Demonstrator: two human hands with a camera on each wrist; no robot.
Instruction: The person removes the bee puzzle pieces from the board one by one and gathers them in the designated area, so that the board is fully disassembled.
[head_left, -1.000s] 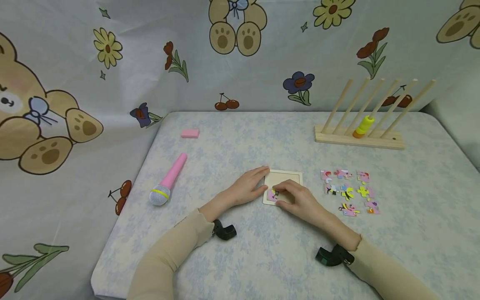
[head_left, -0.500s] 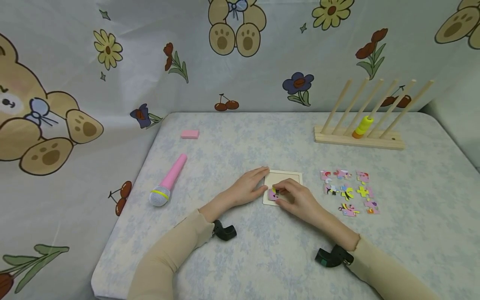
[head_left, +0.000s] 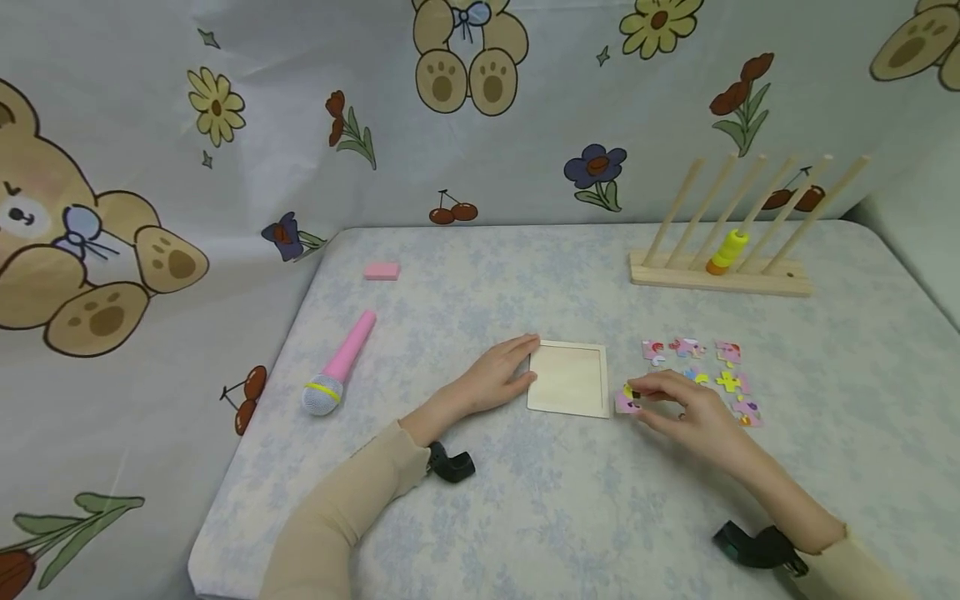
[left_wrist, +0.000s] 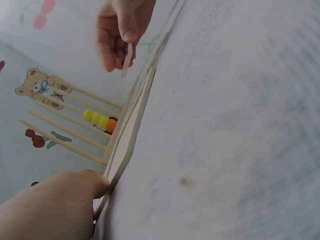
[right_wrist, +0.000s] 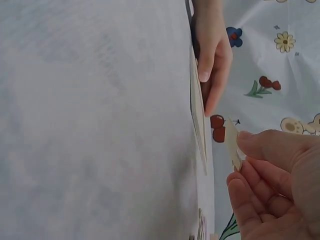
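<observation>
In the head view, a shallow wooden puzzle tray [head_left: 567, 379] lies bare on the table. My left hand [head_left: 491, 377] rests along its left edge, fingers extended toward the far corner and thumb touching the near side. To the right of the tray, my right hand [head_left: 693, 412] pinches a pink and yellow puzzle piece [head_left: 626, 402] between thumb and fingers. The right wrist view has that puzzle piece [right_wrist: 231, 145] edge-on, raised off the table. Several more puzzle pieces [head_left: 727, 382] lie beyond the right hand, which partly covers the group.
A pink toy microphone [head_left: 341, 362] lies on the left side, with a pink block [head_left: 382, 271] behind it. At the back right stands a wooden peg rack [head_left: 720, 279]; one peg carries yellow and orange beads [head_left: 727, 252]. Patterned cloth hangs behind the table.
My right hand has moved right, carrying the puzzle piece from over the tray to beyond its right edge. My left hand has stayed at the tray's left edge.
</observation>
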